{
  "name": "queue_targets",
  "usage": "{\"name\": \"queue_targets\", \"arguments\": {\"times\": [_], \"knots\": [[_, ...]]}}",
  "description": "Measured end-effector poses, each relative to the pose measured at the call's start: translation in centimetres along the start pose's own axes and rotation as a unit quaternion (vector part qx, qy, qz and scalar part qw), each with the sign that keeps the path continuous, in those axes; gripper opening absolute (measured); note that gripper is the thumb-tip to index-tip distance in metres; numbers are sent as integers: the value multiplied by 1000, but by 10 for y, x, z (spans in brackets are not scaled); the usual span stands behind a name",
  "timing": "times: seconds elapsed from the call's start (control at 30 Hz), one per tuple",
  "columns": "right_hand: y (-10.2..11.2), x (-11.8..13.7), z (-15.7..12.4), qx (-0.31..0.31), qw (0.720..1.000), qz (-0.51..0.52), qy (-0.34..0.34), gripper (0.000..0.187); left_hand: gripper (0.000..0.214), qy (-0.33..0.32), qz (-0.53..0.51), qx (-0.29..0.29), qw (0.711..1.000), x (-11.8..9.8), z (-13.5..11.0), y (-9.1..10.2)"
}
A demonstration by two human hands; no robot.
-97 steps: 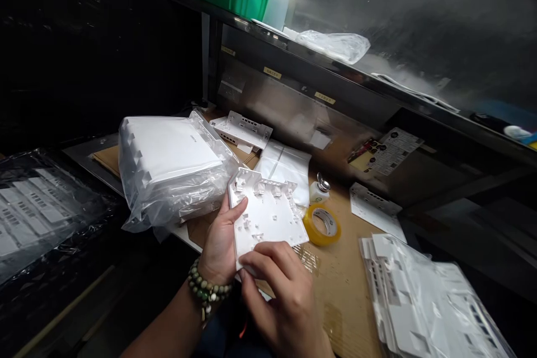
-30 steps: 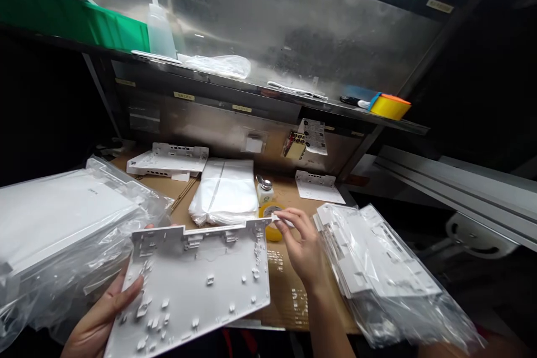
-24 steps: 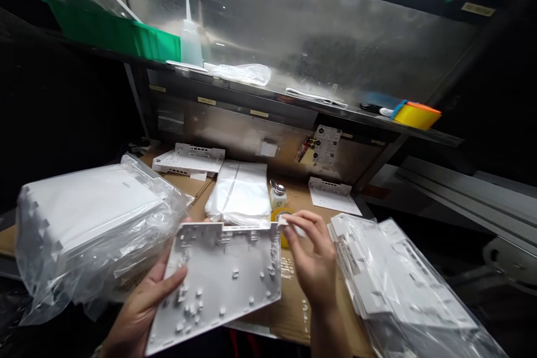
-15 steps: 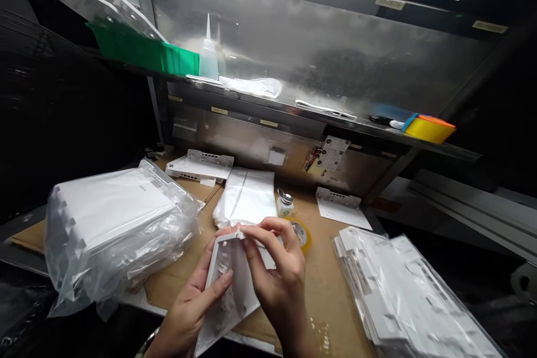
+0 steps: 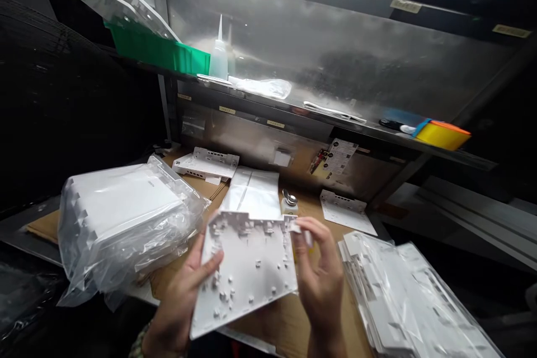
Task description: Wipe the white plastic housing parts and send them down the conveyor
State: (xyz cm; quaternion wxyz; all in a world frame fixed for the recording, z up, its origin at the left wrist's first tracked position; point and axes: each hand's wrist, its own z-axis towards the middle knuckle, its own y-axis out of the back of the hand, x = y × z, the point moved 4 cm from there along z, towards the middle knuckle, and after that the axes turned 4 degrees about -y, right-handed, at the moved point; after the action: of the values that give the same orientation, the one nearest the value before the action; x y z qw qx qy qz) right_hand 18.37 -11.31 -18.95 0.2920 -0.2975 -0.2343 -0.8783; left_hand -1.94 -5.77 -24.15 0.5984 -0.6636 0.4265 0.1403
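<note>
My left hand grips the left edge of a white plastic cover panel, thumb on its inner face, which faces me with small clips and posts. My right hand is beside the panel's right edge, thumb and fingers pinched on a small white piece at the panel's upper right corner. Both hands hover above the brown cardboard-covered bench.
A clear bag of white panels lies at the left, another bagged stack at the right. Behind are folded plastic bags, a small bottle, loose white parts. The shelf above carries a green bin, squeeze bottle, yellow object.
The panel was turned edge-on half a second ago and now lies broad face toward me again. My right hand moved from its top edge to its upper right corner. The view drifted slightly.
</note>
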Motion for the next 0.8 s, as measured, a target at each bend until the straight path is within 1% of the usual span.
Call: {"name": "queue_targets", "arguments": {"times": [0.03,0.07,0.13,0.2,0.23,0.27,0.3,0.37,0.4,0.47,0.5,0.53,0.57,0.7,0.8], "knots": [[9,-12,-1,-8,1000,14,-25,23,96,21,-11,-13,1000,-6,5,8],[18,-23,-3,-14,998,34,-48,22,95,50,-38,-20,998,-12,9,14],[29,-37,-10,-14,993,94,-73,18,87,117,-121,-26,985,-21,16,19],[31,-36,-17,3,984,167,-67,14,81,164,-184,-26,969,-26,17,14],[28,-32,-21,0,978,200,-59,14,78,175,-199,-23,964,-28,16,9],[25,-26,-23,-17,973,225,-56,15,75,183,-207,-19,961,-27,14,3],[22,-22,-25,-48,967,241,-63,16,72,191,-209,-12,959,-25,12,-3],[16,-15,-27,-136,953,254,-97,18,69,197,-206,15,959,-18,7,-13],[14,-14,-27,-177,943,257,-121,17,65,186,-204,35,960,-13,5,-16],[12,-17,-25,-225,923,261,-170,15,48,151,-196,79,966,-4,3,-18],[12,-20,-24,-236,916,264,-190,14,38,134,-189,92,968,0,1,-18],[13,-24,-23,-241,909,268,-208,14,30,125,-182,93,971,4,1,-16],[15,-29,-22,-242,904,273,-223,15,26,126,-174,86,973,7,0,-15],[20,-46,-23,-236,892,285,-260,20,30,160,-166,34,972,14,-1,-17],[21,-53,-25,-236,886,287,-276,22,32,168,-168,22,971,14,0,-23]]}}
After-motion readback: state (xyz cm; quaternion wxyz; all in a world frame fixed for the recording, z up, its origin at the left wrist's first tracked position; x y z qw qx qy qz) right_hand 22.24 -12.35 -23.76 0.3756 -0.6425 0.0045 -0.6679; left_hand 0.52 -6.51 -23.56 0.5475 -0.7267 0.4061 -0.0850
